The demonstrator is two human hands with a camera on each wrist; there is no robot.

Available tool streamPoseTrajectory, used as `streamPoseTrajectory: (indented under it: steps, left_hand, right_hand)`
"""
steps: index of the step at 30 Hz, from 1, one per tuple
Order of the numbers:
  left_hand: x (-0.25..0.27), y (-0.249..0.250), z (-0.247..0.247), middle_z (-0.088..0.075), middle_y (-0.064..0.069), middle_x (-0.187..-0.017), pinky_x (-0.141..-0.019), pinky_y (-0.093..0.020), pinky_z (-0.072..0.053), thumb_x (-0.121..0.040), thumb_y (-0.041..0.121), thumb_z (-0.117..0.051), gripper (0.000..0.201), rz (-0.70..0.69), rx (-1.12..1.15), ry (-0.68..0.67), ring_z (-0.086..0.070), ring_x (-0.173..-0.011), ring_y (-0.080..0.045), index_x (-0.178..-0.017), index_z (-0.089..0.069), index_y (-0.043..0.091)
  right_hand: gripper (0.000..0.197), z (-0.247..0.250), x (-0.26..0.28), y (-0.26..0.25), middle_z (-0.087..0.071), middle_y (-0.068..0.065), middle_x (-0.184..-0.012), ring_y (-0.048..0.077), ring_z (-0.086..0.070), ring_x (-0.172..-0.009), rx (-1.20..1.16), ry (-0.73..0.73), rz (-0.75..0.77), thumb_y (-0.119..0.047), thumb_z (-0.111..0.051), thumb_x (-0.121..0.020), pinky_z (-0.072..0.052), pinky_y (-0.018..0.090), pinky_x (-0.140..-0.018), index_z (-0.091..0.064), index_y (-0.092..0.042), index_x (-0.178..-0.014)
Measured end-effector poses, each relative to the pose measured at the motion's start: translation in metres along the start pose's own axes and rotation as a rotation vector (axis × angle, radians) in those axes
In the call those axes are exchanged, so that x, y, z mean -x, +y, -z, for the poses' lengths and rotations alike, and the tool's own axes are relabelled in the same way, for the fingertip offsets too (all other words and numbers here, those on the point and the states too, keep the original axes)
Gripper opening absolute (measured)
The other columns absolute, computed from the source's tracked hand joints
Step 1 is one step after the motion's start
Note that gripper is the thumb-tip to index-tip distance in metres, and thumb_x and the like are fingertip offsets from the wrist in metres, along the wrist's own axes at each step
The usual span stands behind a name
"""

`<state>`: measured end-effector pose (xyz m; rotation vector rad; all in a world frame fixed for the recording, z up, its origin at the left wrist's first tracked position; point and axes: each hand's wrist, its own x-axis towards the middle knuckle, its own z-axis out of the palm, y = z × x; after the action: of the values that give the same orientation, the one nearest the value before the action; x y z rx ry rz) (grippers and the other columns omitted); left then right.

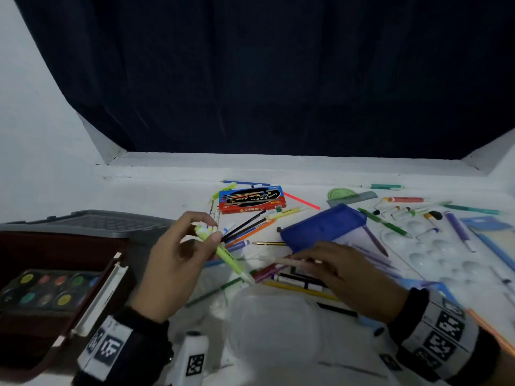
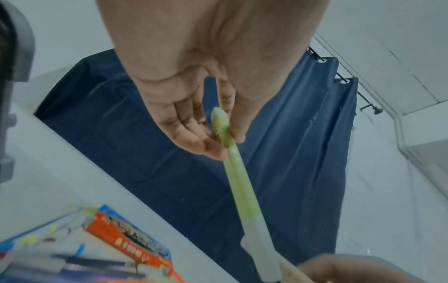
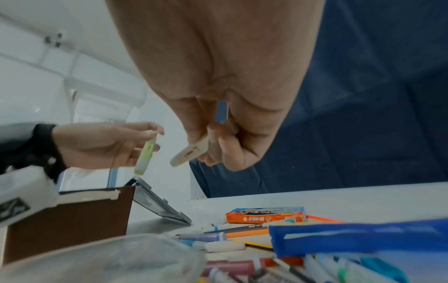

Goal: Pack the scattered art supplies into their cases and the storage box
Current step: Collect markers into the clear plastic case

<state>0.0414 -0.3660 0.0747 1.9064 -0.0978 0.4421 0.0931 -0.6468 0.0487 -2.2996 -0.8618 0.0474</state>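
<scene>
Green highlighter [image 1: 225,254] pinched by left hand [image 1: 178,263], slanting down-right; right hand [image 1: 348,271] grips beige marker [image 1: 289,259].

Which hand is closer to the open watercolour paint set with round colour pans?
Left. The left hand, pinching a lime-green highlighter, hovers just right of the watercolour paint set. The right hand, holding a pale marker, is farther right, over the marker pile.

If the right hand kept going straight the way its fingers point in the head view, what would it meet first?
Most likely the yellow-green highlighter held by the left hand. The right hand, gripping a pale marker, points leftward across the table toward it. Depth is unclear, so it might pass under it.
</scene>
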Motion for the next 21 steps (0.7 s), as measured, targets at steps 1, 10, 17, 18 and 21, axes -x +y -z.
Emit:
streamPoseTrajectory:
  steps: [1,10,17,18,21]
  left_hand:
    - [0.008,-0.001,-0.002,-0.065,-0.008,-0.077,-0.064,-0.025,-0.055,-0.086,0.018,-0.069,0.013,0.023,0.046,-0.026,-0.068,-0.064,-0.022,-0.094,-0.065,0.009]
    - [0.053,-0.036,-0.010,-0.069,0.016,-0.070,-0.072,-0.029,-0.055,-0.086,0.012,-0.074,0.020,0.101,-0.212,-0.452,-0.066,-0.069,-0.006,-0.093,-0.073,0.031]
    - [0.048,-0.046,-0.017,-0.064,0.026,-0.090,-0.076,-0.016,-0.044,-0.088,0.046,-0.066,0.017,-0.225,-0.618,-0.520,-0.054,-0.082,0.006,-0.101,-0.071,0.036]
    - [0.046,-0.046,-0.019,-0.065,0.024,-0.094,-0.079,-0.021,-0.046,-0.088,0.049,-0.064,0.019,-0.258,-0.664,-0.534,-0.056,-0.088,0.001,-0.101,-0.071,0.036]
    - [0.040,-0.043,-0.025,-0.066,0.015,-0.101,-0.084,-0.032,-0.048,-0.087,0.045,-0.067,0.020,-0.283,-0.778,-0.570,-0.058,-0.098,-0.010,-0.102,-0.073,0.034]
  right_hand:
    - [0.020,-0.001,0.008,-0.001,-0.066,-0.014,-0.097,0.005,-0.059,-0.089,-0.036,0.006,-0.026,-0.029,-0.053,-0.099,-0.044,0.015,-0.076,-0.068,-0.028,-0.112]
    - [0.013,-0.019,0.044,-0.010,-0.065,0.000,-0.071,0.009,-0.064,-0.055,-0.188,0.072,-0.220,-0.018,-0.066,-0.092,-0.047,0.015,-0.064,-0.070,-0.016,-0.080]
    - [0.017,-0.031,0.044,-0.016,-0.067,-0.005,-0.091,0.006,-0.068,-0.071,-0.151,0.070,-0.232,-0.005,-0.064,-0.088,-0.056,0.020,-0.068,-0.070,-0.016,-0.100]
    - [0.014,-0.032,0.042,-0.017,-0.066,-0.008,-0.092,0.005,-0.066,-0.075,-0.083,0.074,-0.203,-0.012,-0.063,-0.091,-0.053,0.019,-0.070,-0.069,-0.020,-0.101]
    - [0.013,-0.035,0.036,-0.018,-0.065,-0.012,-0.098,0.003,-0.055,-0.088,0.196,-0.011,-0.061,-0.032,-0.057,-0.095,-0.045,0.024,-0.080,-0.066,-0.027,-0.103]
